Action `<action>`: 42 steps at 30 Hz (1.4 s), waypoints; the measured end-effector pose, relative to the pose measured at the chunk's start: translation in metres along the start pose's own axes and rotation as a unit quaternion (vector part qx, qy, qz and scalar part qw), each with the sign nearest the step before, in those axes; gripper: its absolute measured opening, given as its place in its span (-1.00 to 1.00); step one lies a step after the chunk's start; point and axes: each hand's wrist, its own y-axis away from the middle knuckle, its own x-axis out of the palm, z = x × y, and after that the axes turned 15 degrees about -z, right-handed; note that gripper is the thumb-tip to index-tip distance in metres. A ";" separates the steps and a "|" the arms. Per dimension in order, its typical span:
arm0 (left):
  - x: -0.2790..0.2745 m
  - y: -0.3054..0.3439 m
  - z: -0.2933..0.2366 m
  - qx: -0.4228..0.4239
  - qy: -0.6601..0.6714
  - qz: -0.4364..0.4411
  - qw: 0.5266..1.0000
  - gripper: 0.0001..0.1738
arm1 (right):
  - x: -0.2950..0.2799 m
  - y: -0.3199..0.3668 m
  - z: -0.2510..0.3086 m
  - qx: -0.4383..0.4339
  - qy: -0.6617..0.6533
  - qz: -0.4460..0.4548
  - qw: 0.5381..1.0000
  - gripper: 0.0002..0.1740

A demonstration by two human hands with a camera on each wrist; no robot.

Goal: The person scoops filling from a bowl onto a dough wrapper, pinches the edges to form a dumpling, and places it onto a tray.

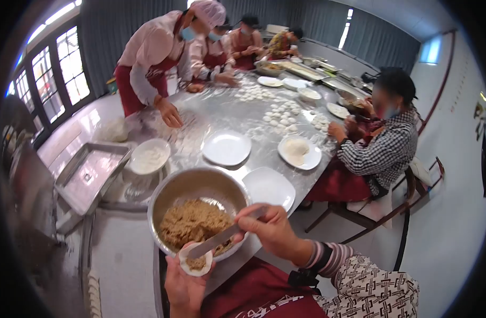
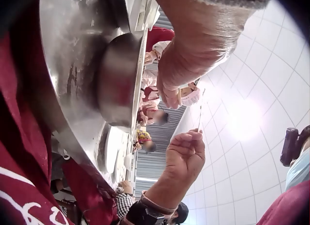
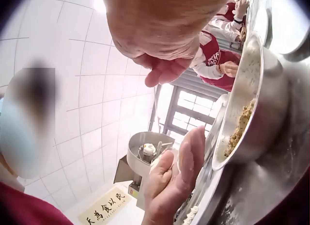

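Note:
In the head view my left hand (image 1: 183, 286) holds a round white dough wrapper (image 1: 196, 272) with a small lump of brown filling (image 1: 196, 263) on it. My right hand (image 1: 272, 229) grips a flat metal spatula (image 1: 217, 241), its tip against the filling in the wrapper. Just behind both hands stands a large steel bowl (image 1: 200, 182) with a mound of minced filling (image 1: 192, 220). The right wrist view shows the left hand (image 3: 172, 181) cupped, thumb raised, the wrapper mostly hidden. Edge-on, the spatula (image 2: 200, 117) appears as a thin line in the left wrist view.
A white bowl of flour (image 1: 149, 157) and a metal tray (image 1: 92, 175) sit to the left. White plates (image 1: 227, 147) and several dough pieces (image 1: 282, 116) lie across the steel table. Other people in aprons work around it; one in a checked shirt (image 1: 367, 151) sits at the right.

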 end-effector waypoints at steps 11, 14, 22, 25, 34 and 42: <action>-0.007 0.007 -0.004 -0.053 0.020 -0.004 0.998 -0.23 | -0.005 -0.021 -0.014 0.049 -0.009 0.007 0.999 -0.90; -0.006 0.009 -0.005 -0.062 0.019 -0.008 0.998 -0.24 | 0.002 -0.017 -0.020 0.067 0.018 0.021 0.997 -0.90; -0.013 0.010 -0.003 -0.066 0.001 0.023 0.998 -0.17 | 0.009 -0.022 -0.035 0.070 0.077 0.064 0.993 -0.92; -0.018 0.008 0.002 -0.059 -0.002 0.012 0.998 -0.15 | 0.007 -0.027 -0.036 0.054 0.094 0.050 0.993 -0.93; -0.017 0.009 -0.005 -0.057 0.009 0.018 0.998 -0.12 | 0.011 -0.028 -0.036 0.078 0.067 0.069 0.992 -0.93; -0.022 0.006 -0.003 -0.046 0.016 -0.011 0.999 -0.16 | 0.004 -0.044 -0.041 0.082 0.002 0.016 0.996 -0.93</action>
